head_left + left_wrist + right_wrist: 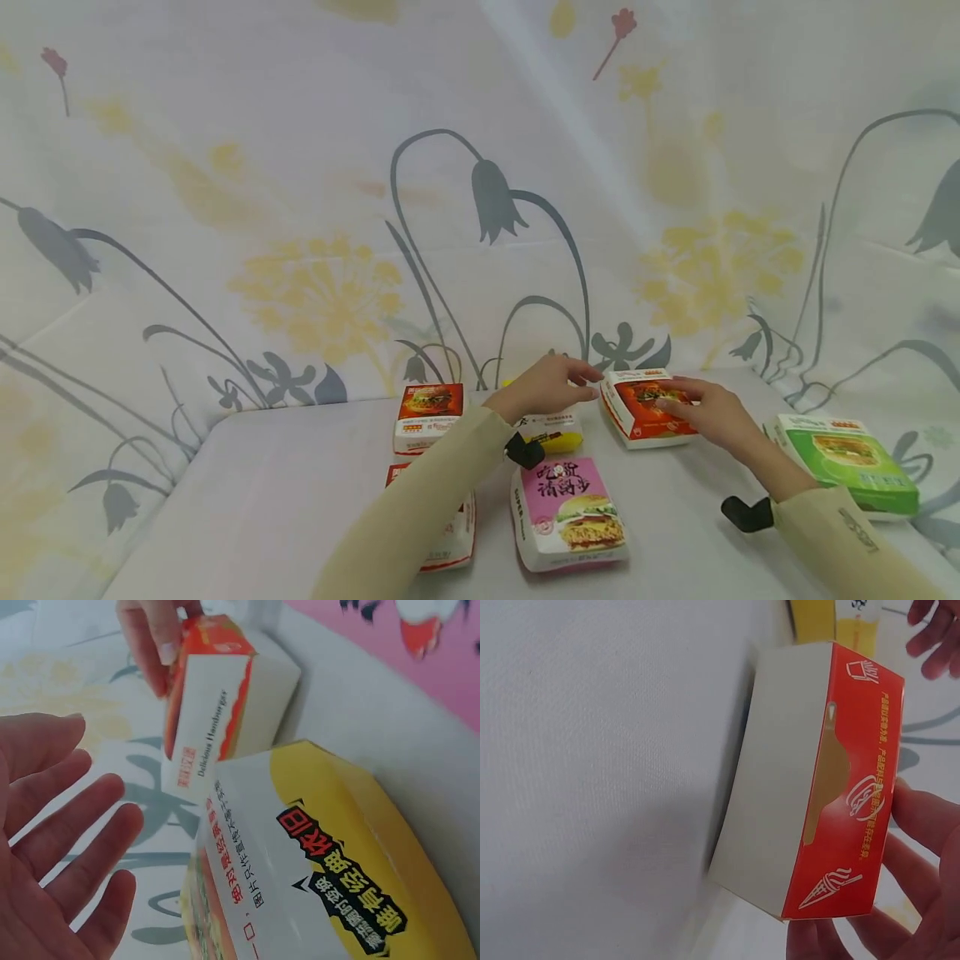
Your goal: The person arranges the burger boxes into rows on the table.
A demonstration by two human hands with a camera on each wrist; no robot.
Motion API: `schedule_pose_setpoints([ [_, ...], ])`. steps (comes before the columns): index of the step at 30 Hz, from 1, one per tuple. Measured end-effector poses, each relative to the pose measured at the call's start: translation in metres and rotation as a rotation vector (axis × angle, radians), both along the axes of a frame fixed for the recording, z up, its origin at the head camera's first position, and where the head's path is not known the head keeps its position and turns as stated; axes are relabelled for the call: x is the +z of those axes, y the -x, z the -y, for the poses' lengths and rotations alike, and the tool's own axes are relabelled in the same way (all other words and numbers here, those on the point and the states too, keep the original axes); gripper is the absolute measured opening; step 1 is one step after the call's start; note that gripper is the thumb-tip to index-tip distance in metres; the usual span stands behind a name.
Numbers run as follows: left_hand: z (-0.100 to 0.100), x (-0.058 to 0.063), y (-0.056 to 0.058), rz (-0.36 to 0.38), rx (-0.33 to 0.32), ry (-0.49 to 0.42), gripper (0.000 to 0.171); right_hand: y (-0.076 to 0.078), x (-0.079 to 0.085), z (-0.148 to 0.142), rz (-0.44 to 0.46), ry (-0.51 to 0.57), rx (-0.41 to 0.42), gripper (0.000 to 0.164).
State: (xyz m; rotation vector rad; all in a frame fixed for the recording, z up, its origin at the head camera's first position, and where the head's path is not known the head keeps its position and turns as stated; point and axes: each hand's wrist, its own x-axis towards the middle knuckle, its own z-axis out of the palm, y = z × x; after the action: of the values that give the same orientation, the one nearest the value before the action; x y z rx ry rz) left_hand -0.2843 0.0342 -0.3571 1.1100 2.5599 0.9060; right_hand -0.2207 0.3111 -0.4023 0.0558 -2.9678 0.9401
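My right hand (712,417) holds a red and white hamburger box (643,419) at its right side, toward the back of the table. In the right wrist view, the thumb and fingers (919,874) lie along the edges of this box (780,780), its red printed side showing. My left hand (546,388) hovers empty to the left of it, over a yellow and white burger box (561,439). The left wrist view shows relaxed, spread fingers (90,836) beside the yellow and white box (322,855), touching nothing.
In front lies a pink burger box (566,508). Left of it are a red and white box (431,410) and a similar one (457,533), partly covered by my left sleeve. A green box (847,458) sits far right. A flowered cloth (450,275) hangs behind.
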Motion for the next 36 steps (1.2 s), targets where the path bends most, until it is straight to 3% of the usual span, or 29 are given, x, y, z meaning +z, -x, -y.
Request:
schedule_pose_setpoints([
  [4, -0.010, -0.002, 0.002, 0.036, 0.035, -0.028, 0.033, 0.002, 0.002, 0.002, 0.008, -0.002, 0.001, 0.065],
  [12, -0.030, -0.011, 0.001, 0.019, -0.001, 0.004, 0.032, 0.001, 0.002, 0.006, 0.006, 0.025, 0.001, 0.069],
  [18, -0.039, -0.015, -0.001, 0.056, -0.018, 0.034, 0.036, 0.001, 0.001, 0.007, -0.023, 0.040, 0.009, 0.066],
  [25, -0.043, -0.019, 0.000, 0.058, 0.020, 0.064, 0.034, 0.002, -0.001, 0.006, -0.050, 0.024, 0.004, 0.058],
  [30, -0.043, -0.019, -0.001, 0.047, 0.045, 0.062, 0.034, 0.002, -0.002, 0.005, -0.061, 0.004, -0.059, 0.048],
  [36, -0.041, -0.019, -0.003, 0.091, 0.089, 0.025, 0.032, 0.003, -0.003, -0.001, -0.074, -0.002, -0.097, 0.047],
])
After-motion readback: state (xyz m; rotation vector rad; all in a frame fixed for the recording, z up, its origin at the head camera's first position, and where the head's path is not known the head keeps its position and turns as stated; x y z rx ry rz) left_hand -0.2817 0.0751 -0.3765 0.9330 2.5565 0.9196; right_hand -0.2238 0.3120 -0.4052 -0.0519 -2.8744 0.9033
